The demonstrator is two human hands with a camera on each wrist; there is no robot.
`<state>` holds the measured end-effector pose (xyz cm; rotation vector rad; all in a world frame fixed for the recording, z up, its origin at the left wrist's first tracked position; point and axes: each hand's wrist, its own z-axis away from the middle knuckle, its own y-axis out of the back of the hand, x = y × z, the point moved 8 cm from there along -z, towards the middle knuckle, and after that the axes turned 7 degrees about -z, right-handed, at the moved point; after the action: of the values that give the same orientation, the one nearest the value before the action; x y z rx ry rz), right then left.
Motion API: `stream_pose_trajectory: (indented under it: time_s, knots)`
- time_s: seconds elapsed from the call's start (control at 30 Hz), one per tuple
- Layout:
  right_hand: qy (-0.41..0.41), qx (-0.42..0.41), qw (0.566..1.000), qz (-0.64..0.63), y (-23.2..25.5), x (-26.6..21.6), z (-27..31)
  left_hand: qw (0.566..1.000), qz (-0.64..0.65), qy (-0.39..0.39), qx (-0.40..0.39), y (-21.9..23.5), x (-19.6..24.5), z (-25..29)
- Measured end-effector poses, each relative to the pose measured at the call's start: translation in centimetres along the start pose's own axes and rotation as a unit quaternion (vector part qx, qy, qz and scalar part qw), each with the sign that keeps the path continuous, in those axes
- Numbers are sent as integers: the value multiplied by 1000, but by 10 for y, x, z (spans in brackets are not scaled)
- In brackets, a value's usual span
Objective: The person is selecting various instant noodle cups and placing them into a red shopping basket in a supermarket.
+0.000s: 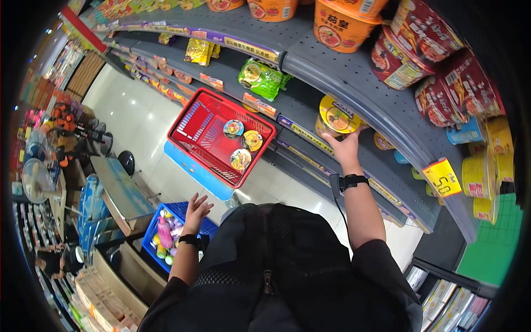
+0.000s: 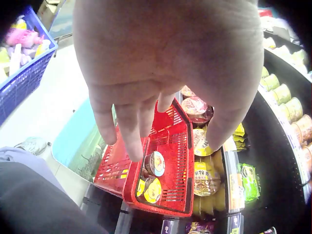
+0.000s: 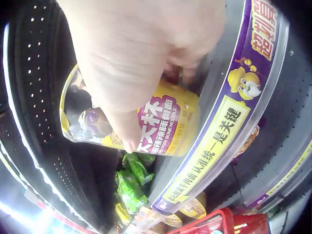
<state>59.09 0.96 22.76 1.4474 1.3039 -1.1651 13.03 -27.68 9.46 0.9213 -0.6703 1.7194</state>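
My right hand [image 1: 345, 150] grips a yellow instant noodle cup [image 1: 338, 114] at the front of a dark shelf. The right wrist view shows the thumb along the side of this cup [image 3: 183, 114], which has a purple label; the other fingers are mostly hidden. Lower left, my left hand [image 1: 195, 214] hangs with loose, spread fingers and holds nothing. Beyond it a red shopping basket [image 1: 193, 127] holds three noodle cups: one with a blue lid [image 1: 233, 129], one with a yellow lid [image 1: 253, 140] and one with a pale patterned lid [image 1: 240, 159].
Green noodle packs [image 1: 260, 79] lie left of the gripped cup. On the shelf above stand orange tubs [image 1: 343, 27] and dark red tubs [image 1: 401, 58]. A clear-edged shelf lip carries a price tag [image 1: 442, 177]. Under the red basket is a blue surface [image 1: 193, 170]; a blue crate [image 1: 180, 207] holds bottles.
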Motion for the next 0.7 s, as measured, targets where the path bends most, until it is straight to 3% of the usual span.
stream_pose_trajectory:
  time_s: [0.07,0.27,0.37,0.47,0.53,0.67,0.7]
  knots:
    - [17,6,997,77,4,0,2,1000,-2,7,19,-8,-4,4]
    - [-11,21,986,166,13,5,19,997,-68,-21,-38,-57,22,-13]
    - [77,59,946,310,22,-28,46,991,-103,-49,-68,-67,24,-34]
    - [106,73,946,298,41,-62,81,982,-148,-68,-97,-83,39,-47]
    - [101,81,954,270,56,-59,109,979,-166,-65,-101,-86,38,-60]
    - [2,-1,957,289,79,-2,179,971,-181,-88,-130,-95,35,-91]
    - [-69,-11,955,288,88,20,201,970,-182,-87,-133,-98,36,-95]
